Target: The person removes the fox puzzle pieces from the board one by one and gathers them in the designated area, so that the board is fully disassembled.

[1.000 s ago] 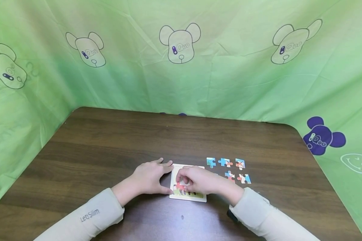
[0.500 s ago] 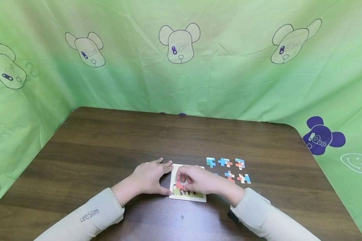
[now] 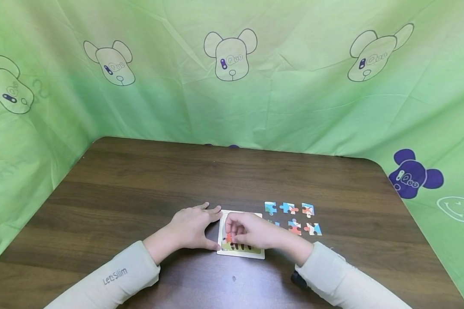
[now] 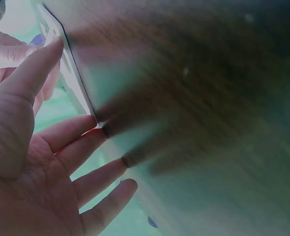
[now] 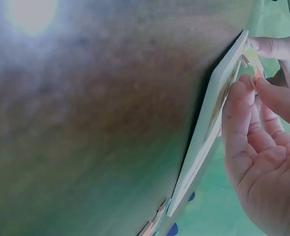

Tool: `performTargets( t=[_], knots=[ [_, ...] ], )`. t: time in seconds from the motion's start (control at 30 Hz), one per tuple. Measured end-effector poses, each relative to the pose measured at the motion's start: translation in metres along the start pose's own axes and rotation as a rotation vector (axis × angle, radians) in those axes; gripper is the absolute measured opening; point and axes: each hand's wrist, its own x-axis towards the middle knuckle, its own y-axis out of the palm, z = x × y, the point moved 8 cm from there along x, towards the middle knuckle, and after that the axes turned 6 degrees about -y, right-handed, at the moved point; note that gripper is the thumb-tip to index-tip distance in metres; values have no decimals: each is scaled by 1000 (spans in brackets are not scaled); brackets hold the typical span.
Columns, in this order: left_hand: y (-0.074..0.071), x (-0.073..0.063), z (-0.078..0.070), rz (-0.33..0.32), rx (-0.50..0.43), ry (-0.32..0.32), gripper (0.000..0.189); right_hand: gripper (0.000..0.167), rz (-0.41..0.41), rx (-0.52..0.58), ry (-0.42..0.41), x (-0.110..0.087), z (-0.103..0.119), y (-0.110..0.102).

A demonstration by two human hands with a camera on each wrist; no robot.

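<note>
A small jigsaw board (image 3: 241,255) with a pale raised rim lies on the table, with green ground and dark legs showing along its lower part. My left hand (image 3: 191,227) spreads its fingers along the board's left side, thumb at the lower corner and fingertips at the upper one. Over the board, my right hand (image 3: 253,231) pinches a red-orange jigsaw piece (image 5: 258,73) between thumb and index finger, tilted up from the board in the right wrist view. The right hand hides much of the board's middle.
Right of the board lie several loose jigsaw pieces in two rows, including a blue one (image 3: 270,207) and a fox-coloured one (image 3: 308,210). The brown wooden table (image 3: 158,171) is bordered by a green printed curtain (image 3: 232,107) at the back and sides.
My right fingers shift slightly at the board's left part, and the red-orange piece in them changes its tilt a little. A loose piece beside the wrist shows more. The left hand stays put.
</note>
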Motion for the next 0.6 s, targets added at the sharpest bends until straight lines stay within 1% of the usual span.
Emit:
performTargets(
  t=[0.2, 0.37, 0.6],
  knots=[
    [0, -1, 0, 1, -1, -2, 82, 16, -18, 23, 3, -3, -1, -3],
    [1, -1, 1, 5, 3, -6, 83, 14, -26, 23, 8, -10, -2, -7],
    [2, -1, 1, 12, 6, -13, 84, 15, -47, 26, 58, -25, -9, -16]
  ],
)
